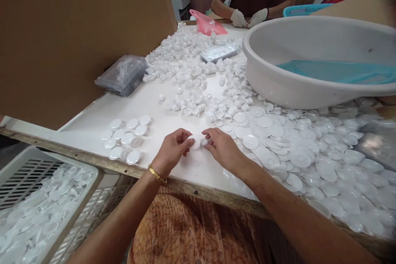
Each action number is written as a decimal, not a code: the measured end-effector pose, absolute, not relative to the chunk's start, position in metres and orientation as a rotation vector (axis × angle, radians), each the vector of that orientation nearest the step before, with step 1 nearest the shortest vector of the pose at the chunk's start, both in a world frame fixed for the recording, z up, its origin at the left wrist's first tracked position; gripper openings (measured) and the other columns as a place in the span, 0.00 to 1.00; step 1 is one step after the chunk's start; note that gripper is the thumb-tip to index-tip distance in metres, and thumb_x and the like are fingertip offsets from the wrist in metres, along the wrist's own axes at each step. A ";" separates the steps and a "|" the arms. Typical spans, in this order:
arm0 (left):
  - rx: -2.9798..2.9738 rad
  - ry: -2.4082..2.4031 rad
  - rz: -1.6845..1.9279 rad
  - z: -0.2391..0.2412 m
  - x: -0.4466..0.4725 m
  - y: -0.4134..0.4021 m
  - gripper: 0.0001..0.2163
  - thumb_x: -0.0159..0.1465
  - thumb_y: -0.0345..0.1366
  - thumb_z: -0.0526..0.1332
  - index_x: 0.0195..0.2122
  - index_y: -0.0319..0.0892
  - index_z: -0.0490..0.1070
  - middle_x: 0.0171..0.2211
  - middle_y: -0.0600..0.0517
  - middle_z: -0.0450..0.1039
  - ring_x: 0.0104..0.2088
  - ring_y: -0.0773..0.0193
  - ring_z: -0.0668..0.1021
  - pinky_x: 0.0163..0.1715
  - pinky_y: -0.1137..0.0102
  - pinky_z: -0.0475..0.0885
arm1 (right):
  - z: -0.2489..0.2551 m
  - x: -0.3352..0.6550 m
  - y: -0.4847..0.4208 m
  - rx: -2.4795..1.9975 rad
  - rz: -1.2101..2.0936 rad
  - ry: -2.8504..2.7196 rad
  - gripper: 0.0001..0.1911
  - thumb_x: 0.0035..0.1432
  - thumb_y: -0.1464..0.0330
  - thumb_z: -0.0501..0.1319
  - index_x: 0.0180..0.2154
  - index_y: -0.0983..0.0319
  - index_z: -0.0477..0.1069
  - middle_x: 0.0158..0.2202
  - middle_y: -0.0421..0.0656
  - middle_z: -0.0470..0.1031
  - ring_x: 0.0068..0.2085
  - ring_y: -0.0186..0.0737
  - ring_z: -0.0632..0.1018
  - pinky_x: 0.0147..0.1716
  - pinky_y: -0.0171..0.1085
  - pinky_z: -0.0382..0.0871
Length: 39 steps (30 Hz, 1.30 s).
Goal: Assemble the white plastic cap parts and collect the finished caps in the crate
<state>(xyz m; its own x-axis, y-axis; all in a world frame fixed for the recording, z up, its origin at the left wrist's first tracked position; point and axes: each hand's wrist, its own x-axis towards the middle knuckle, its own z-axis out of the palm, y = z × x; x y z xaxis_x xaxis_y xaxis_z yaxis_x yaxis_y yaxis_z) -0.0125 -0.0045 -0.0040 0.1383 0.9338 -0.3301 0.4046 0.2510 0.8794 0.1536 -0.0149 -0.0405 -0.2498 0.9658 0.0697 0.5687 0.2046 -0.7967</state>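
My left hand (173, 150) and my right hand (221, 146) meet over the white table (154, 103) near its front edge. Both pinch a white plastic disc (195, 143) and a small white cap piece (204, 142) between their fingertips. A gold bangle sits on my left wrist. To the left lies a neat group of finished white round pieces (126, 138). To the right spreads a heap of flat white discs (293, 152). Farther back lies a pile of small white caps (198, 74).
A big white basin (309, 90) with a teal sheet inside stands at the right. A white crate (37, 210) of white pieces sits low left. Cardboard wall at left, a plastic bag (122, 75), a pink scoop (206, 22). A gloved person works at the far end.
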 end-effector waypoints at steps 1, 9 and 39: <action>1.290 1.423 0.640 -0.007 -0.011 -0.003 0.10 0.54 0.38 0.58 0.33 0.37 0.65 0.22 0.55 0.63 0.21 0.72 0.65 0.21 0.75 0.62 | -0.041 0.151 -0.016 -1.412 0.905 -1.889 0.21 0.50 0.81 0.58 0.47 0.65 0.63 0.40 0.44 0.67 0.36 0.33 0.70 0.37 0.34 0.66; 1.327 1.465 0.538 -0.024 0.002 0.009 0.09 0.53 0.37 0.59 0.30 0.37 0.66 0.20 0.55 0.65 0.18 0.72 0.66 0.20 0.75 0.64 | -0.044 0.149 -0.017 -1.389 0.973 -1.849 0.32 0.50 0.80 0.58 0.57 0.63 0.54 0.43 0.46 0.66 0.37 0.35 0.71 0.41 0.38 0.67; 2.035 1.595 0.536 -0.016 -0.001 0.004 0.07 0.58 0.36 0.57 0.35 0.40 0.69 0.32 0.50 0.67 0.30 0.69 0.70 0.31 0.72 0.68 | -0.039 0.151 -0.019 -1.336 0.885 -1.900 0.10 0.53 0.75 0.61 0.39 0.64 0.64 0.37 0.42 0.67 0.33 0.31 0.70 0.35 0.33 0.66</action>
<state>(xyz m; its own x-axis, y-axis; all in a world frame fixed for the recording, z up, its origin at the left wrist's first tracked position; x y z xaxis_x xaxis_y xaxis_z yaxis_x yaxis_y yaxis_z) -0.0012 0.0036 -0.0162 0.2377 0.9713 0.0034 0.7766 -0.1922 0.6000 0.1514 -0.0190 -0.0394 -0.2750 0.9535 0.1229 0.5193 0.2549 -0.8157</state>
